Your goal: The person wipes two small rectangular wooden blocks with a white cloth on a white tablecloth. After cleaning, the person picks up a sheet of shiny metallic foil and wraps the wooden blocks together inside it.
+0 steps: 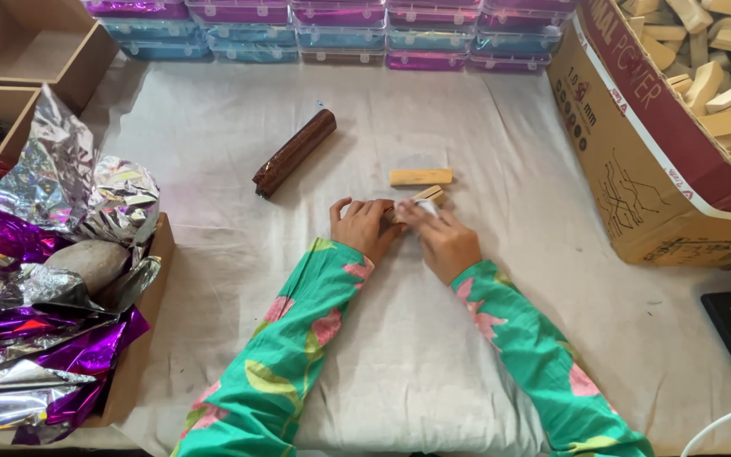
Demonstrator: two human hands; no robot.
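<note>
1. Left hand [364,227]: lies on the white cloth [399,355], fingers curled loosely and resting against the near end of the small wooden block [426,196]. Whether the fingers actually pinch the block cannot be determined from this view.
2. Right hand [443,239]: fingertips press a scrap of clear film [423,209] onto the same block. The two hands meet at the block, nearly touching each other.
3. Small wooden block, location: centre of the cloth, directly in front of both hands and partly covered by them.
4. Handling judgement: the block appears light, rigid and dry, unlikely to break. The film looks thin and slippery; grip the block across its long side faces, thumb opposite the fingers, so the film stays trapped.
5. Orientation: the long axis lies flat, tilted slightly, far end pointing up and to the right.
6. Second wooden block [420,177]: just beyond, apart from the first, long axis running left to right.
7. Brown wrapped stick [294,152]: farther left, lying diagonally.
8. Cardboard box [636,169] of wooden blocks: far right.
</note>
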